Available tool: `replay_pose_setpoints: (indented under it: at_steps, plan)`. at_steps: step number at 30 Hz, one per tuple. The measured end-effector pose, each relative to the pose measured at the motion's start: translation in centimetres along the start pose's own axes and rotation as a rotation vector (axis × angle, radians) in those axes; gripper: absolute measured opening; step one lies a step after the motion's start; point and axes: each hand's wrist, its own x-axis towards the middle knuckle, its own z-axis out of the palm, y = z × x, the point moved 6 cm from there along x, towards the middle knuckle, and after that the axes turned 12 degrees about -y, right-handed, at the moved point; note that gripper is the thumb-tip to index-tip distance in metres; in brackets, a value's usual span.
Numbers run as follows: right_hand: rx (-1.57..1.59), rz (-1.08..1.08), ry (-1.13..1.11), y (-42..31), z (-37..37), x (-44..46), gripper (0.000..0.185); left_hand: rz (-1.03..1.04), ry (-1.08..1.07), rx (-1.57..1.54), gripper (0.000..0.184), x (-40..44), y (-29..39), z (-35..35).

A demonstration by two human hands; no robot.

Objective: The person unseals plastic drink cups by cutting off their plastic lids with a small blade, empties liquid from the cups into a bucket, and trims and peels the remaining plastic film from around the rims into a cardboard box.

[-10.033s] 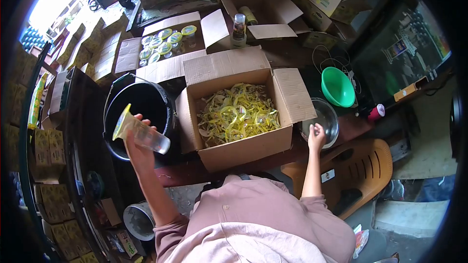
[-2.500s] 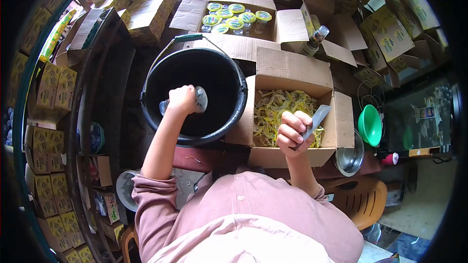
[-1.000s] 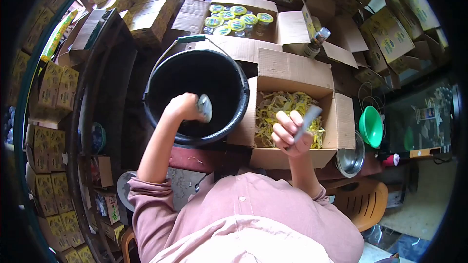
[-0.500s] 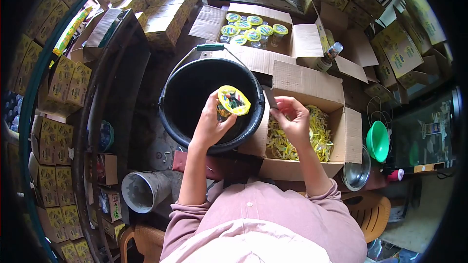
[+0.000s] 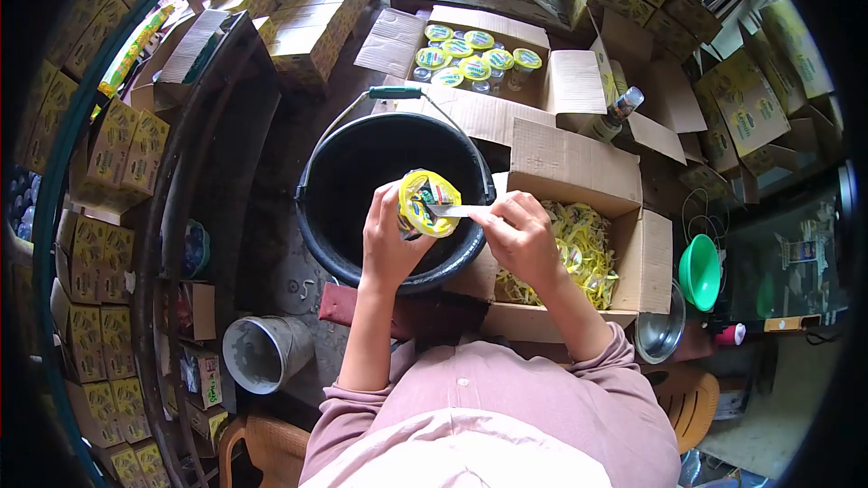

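Observation:
My left hand (image 5: 387, 237) grips a sealed plastic drink cup (image 5: 419, 188) with a yellow-rimmed printed film lid, tilted over the large black bucket (image 5: 316, 239). A flat metal blade (image 5: 458, 211) is pinched in the fingers of my right hand (image 5: 523, 235). Its tip meets the lid near the middle; I cannot tell how deep it goes. Beneath my right forearm stands an open cardboard box (image 5: 655, 258) full of yellow film strips (image 5: 592, 248). The bucket's inside is dark, so its contents are hidden.
Ahead, an open carton (image 5: 493, 18) holds several yellow-lidded cups (image 5: 475, 68). A bottle (image 5: 619, 108) leans to its right. A green bowl (image 5: 700, 271) and a metal bowl (image 5: 665, 330) sit at the right. A grey bucket (image 5: 267, 352) stands at lower left. Stacked cartons (image 5: 312, 36) surround the workspace.
My right hand has moved left from above the strip box, bringing the blade onto the cup's lid. The cup has tilted slightly in my left hand.

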Motion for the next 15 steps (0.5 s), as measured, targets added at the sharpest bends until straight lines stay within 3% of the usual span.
replay_pose_setpoints:
  at_steps: [15]
  plan:
    - [-0.091, -0.195, -0.059, 0.4, 0.5, 1.6, 0.025, -0.046, 0.059, 0.028, 0.057, 0.1, 0.2, -0.6]
